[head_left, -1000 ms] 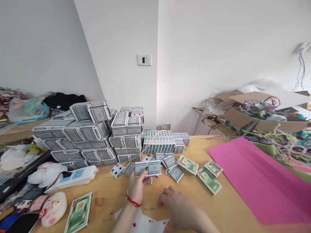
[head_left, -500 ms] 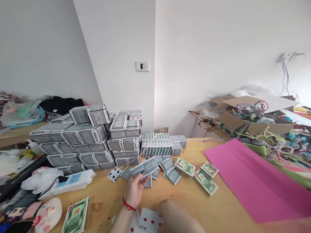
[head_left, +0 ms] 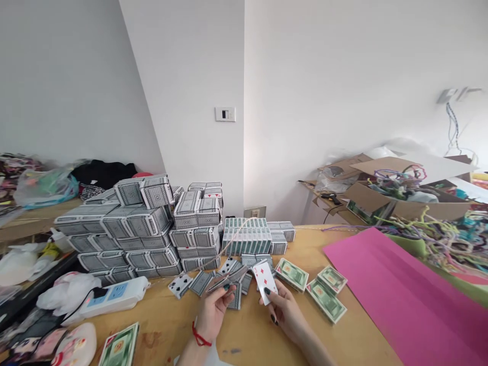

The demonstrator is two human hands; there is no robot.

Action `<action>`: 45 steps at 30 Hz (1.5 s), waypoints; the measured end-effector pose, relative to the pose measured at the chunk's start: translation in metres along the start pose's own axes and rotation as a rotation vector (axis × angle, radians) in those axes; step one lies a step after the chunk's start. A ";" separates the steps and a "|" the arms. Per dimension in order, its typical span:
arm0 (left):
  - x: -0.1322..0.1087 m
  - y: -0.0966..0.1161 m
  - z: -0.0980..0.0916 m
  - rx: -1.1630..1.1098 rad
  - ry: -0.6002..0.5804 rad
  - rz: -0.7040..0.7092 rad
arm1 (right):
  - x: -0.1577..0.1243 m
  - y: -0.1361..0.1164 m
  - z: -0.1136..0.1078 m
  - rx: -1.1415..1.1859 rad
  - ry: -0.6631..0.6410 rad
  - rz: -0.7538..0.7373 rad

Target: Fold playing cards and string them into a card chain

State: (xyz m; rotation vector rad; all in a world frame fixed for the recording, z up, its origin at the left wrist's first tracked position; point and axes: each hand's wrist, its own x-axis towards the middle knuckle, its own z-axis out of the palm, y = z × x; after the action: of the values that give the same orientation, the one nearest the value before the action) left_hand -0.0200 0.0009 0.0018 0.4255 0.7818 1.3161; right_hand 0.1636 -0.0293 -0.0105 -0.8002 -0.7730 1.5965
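My left hand (head_left: pixel 214 311), with a red cord round its wrist, is closed on a few grey-backed playing cards (head_left: pixel 233 277) tilted nearly edge-on. My right hand (head_left: pixel 284 305) pinches a red diamond playing card (head_left: pixel 264 281), its face turned toward me. Beneath and behind both hands lie loose grey-backed cards (head_left: pixel 201 282), mostly face down. A face-up spade card (head_left: pixel 180 285) lies left of them. Partly under my left forearm, at the bottom edge, shows a white card (head_left: pixel 215 356). Green card boxes (head_left: pixel 292 273) lie right of my right hand.
Tall stacks of grey-backed card bundles (head_left: pixel 137 223) stand at the back left, beside a row of green-edged boxes (head_left: pixel 247 236). A white power strip (head_left: pixel 114 300) and another green box (head_left: pixel 120 345) lie left. Pink paper (head_left: pixel 381 295) covers the right side, near tangled yarn (head_left: pixel 430 239).
My right hand has risen from the table's near edge, bringing up a diamond card from there. The cards in my left hand have tilted from showing their backs to nearly edge-on.
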 end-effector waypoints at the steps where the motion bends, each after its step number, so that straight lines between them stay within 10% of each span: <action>1: 0.000 0.000 0.001 0.022 -0.049 0.001 | 0.000 0.000 0.001 0.009 0.011 -0.009; 11: -0.004 -0.007 0.005 0.550 -0.250 0.228 | 0.005 0.001 -0.011 0.190 0.194 0.056; 20: -0.009 0.000 0.011 0.709 -0.288 0.287 | 0.002 -0.003 -0.014 0.139 0.095 0.161; 32: -0.023 -0.013 0.017 0.307 -0.334 -0.259 | -0.005 -0.003 -0.001 -0.011 0.090 0.023; 45: -0.011 -0.021 0.007 0.334 -0.025 0.003 | -0.009 -0.002 -0.008 0.203 0.177 -0.041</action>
State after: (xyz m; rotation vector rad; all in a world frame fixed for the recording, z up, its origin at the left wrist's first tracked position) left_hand -0.0015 -0.0136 -0.0050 0.7068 0.9838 1.1829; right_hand 0.1727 -0.0369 -0.0125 -0.7614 -0.4893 1.5168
